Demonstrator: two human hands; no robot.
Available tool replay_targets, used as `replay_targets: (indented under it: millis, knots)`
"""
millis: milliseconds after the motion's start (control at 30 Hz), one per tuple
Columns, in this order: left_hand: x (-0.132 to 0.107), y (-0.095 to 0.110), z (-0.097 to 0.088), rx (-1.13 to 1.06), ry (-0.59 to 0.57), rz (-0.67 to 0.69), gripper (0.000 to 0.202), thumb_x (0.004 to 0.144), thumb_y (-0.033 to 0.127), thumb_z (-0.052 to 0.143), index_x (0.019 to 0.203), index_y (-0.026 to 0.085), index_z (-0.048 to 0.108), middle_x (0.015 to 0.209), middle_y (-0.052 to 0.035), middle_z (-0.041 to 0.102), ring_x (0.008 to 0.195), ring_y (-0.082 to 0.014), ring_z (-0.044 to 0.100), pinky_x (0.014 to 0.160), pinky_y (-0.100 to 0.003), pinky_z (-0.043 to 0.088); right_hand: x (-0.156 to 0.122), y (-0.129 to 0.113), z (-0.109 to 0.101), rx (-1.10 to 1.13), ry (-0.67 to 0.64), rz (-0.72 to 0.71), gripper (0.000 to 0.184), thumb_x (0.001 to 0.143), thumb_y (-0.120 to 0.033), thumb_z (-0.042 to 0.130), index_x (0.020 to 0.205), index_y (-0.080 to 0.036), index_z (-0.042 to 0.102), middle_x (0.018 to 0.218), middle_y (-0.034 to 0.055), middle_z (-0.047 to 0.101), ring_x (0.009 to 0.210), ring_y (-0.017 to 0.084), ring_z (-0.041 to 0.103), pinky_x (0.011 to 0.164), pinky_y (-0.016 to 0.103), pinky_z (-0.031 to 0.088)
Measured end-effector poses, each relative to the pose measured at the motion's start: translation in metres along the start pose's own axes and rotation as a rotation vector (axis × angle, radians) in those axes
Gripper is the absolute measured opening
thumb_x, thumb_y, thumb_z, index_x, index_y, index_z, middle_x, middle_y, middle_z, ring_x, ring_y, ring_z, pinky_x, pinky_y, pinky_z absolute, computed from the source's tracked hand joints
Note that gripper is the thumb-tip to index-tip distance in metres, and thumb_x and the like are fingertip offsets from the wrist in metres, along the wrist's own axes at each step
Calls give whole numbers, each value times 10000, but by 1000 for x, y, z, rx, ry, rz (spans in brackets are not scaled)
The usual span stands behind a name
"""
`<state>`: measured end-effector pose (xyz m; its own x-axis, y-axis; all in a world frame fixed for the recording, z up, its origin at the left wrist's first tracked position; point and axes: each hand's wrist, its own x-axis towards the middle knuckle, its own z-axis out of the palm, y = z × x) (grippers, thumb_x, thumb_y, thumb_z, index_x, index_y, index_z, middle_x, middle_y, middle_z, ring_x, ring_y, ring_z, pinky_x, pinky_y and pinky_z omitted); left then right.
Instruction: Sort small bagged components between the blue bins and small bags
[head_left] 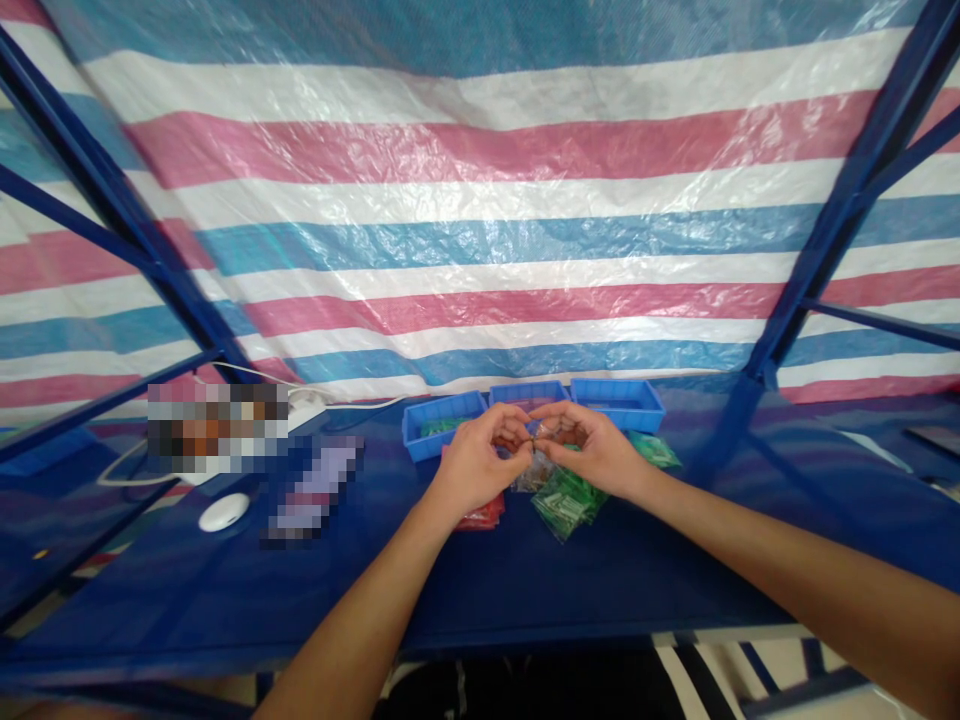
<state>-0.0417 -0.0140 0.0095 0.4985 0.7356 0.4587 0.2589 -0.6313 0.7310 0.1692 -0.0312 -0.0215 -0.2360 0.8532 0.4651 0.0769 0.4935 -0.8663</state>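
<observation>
My left hand [476,460] and my right hand [600,455] meet fingertip to fingertip above the blue table. Thumbs and index fingers of both are pinched around a tiny dark piece [533,438], too small to name. Below the fingers lies a clear plastic bag [534,474] with small brownish contents. Green packets [568,503] lie in a pile under my right hand. Red packets [484,516] show partly from beneath my left hand, which hides the rest.
Three blue bins stand in a row behind the hands: a left bin [421,447] with green contents, a middle bin [525,389], and a right bin [626,420]. Another green packet [656,450] lies at right. A white oval object [223,512] and white cables [352,402] are at left.
</observation>
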Motion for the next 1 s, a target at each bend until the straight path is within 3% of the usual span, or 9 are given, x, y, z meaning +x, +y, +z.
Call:
replay_targets:
  millis: [200,333,567,1000]
  knots:
    - [-1,5,1,43,-39,22,292,811,111,638,1086,204,619,916,-15,731,831,-161,713,789,-270,572,-1,-3,5,-47,-23,-80,444,868,-186,693,1288,-262,572,947,2,642,831,170,656,814,335,573]
    - [-1,8,1,110,-80,61,296,806,91,620,1079,199,658,918,-17,738,809,-163,707,787,-276,562,-4,-10,8,-228,-23,-123,499,827,-102,655,1284,-256,528,943,0,662,814,174,658,798,332,558]
    - [1,10,1,205,-74,85,197,800,121,639,972,191,703,919,-25,737,797,-173,695,787,-292,557,-8,-24,11,-482,17,-166,402,792,-70,623,1152,-241,575,965,28,668,817,199,641,783,349,527]
    - [-1,16,5,154,-107,29,166,816,116,612,941,206,673,910,-13,768,818,-184,736,790,-291,574,-6,-29,9,-411,-28,-143,391,764,-49,594,1099,-245,544,853,-13,618,747,175,583,709,307,456]
